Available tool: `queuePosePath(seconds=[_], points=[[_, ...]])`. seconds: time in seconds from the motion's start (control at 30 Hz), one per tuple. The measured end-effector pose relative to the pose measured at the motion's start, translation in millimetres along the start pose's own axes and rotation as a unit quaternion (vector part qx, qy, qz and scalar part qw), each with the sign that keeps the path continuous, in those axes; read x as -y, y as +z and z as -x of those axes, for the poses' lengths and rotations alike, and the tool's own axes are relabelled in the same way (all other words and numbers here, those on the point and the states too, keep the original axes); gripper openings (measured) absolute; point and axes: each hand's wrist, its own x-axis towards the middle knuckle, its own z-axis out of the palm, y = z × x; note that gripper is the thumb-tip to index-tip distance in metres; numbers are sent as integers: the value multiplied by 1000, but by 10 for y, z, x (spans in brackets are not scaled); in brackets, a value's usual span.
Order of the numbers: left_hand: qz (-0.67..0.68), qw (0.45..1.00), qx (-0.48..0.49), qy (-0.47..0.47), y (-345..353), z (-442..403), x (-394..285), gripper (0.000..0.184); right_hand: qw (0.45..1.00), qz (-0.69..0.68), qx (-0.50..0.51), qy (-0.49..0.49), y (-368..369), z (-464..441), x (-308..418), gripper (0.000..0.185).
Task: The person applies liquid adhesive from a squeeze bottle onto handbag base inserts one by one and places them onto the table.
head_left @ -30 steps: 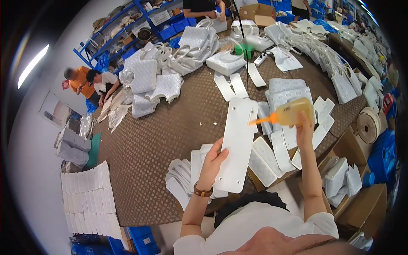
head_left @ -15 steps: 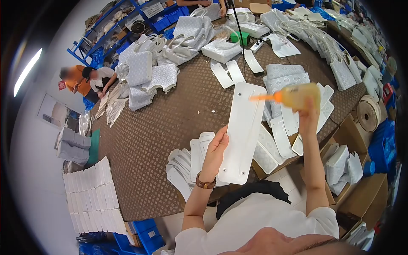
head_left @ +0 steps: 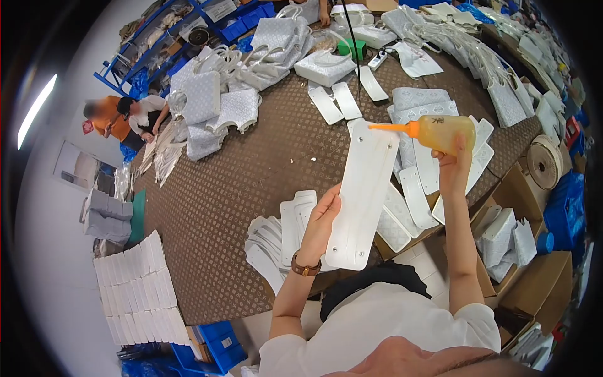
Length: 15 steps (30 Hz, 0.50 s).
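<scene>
My left hand (head_left: 325,217) grips the left edge of a long white panel (head_left: 364,188) with rounded corners and small metal studs near its ends. The panel is held up, tilted, above the table's near edge. In my right hand (head_left: 453,164) is a squeeze bottle (head_left: 443,134) of yellowish liquid, lying sideways with its orange nozzle pointing left. The nozzle tip is over the panel's upper end; whether it touches cannot be made out. Left of my left hand lies a fanned stack of white panels (head_left: 267,242). Patterned silver-white pieces (head_left: 418,119) lie beyond the bottle.
Silver-white bags (head_left: 201,97) are heaped across the far side of the brown patterned table (head_left: 207,220). Two people stand at the far left. A cardboard box (head_left: 527,195) with white pieces is at my right. A thin black pole (head_left: 353,44) rises from the table.
The bottle has levelled out and its nozzle has shifted slightly left and up over the panel's top end. The panel leans a little more to the right.
</scene>
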Motion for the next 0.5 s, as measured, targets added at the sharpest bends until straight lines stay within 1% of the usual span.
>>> queuePosePath(seconds=[0.1,0.13,0.2,0.23,0.27,0.3,0.33,0.37,0.4,0.47,0.5], points=[[10,1000,-18,-7,-44,-62,66,38,994,79,50,61,10,308,-267,51],[20,1000,-21,-7,-69,-107,75,38,993,80,51,74,-12,460,-386,51],[29,999,-27,-11,-145,-191,111,38,962,179,194,75,-58,780,-565,54],[44,998,-45,-20,-218,-263,163,37,962,177,194,79,-82,890,-569,54],[60,996,-61,-28,-312,-340,238,37,974,114,128,150,-133,984,-562,56],[75,994,-76,-35,-422,-421,327,37,973,51,60,218,-187,1015,-565,57],[74,994,-75,-36,-600,-519,490,37,973,50,59,217,-281,973,-551,57],[79,991,-97,-51,-849,-650,728,36,963,-47,-23,265,-416,897,-504,55],[83,987,-117,-65,-1095,-800,953,35,936,-145,-104,305,-518,825,-454,52],[82,976,-167,-115,-1530,-990,1374,33,941,-121,-167,268,-604,769,-338,47],[78,978,-159,-113,-1626,-1060,1486,33,943,-124,-169,259,-756,803,-352,47]])
